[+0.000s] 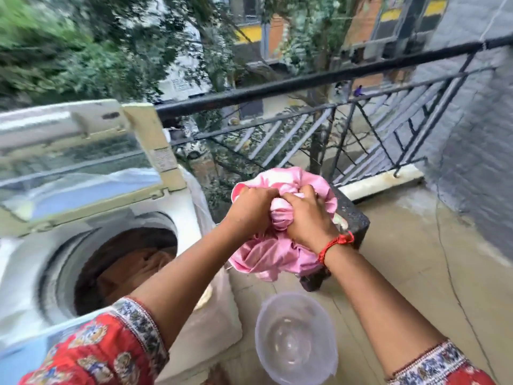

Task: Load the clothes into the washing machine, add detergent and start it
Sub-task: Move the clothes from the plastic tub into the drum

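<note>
While both hands clamp onto one bunched pink garment (280,245), the bundle hangs in the air to the right of the washing machine (91,245), clear of its top. Left hand (251,208): fingers curled into the cloth at the upper left of the bundle. Right hand (308,218): fingers curled into the cloth just beside the left, knuckles nearly touching. A red thread bracelet (336,243) sits on the right wrist. Both sleeves are red with a patterned trim.

Washing machine: top-loading, white, lid (80,151) raised and standing up at the back. Drum opening (125,270) is uncovered; brownish cloth (130,268) lies inside it. The view is motion-blurred, so no controls are readable.

Right of the machine, behind and below the pink garment, stands a dark basket (352,218); the garment hides most of it, and its contents cannot be made out beyond a pale patch at the rim. Nearer the camera, right of the machine's front corner, a clear plastic tub (294,340) sits on the wet concrete floor (416,273).

Behind the machine and basket runs a dark metal railing (305,81), with trees and buildings beyond it. A grey wall (477,134) closes the far right side.
</note>
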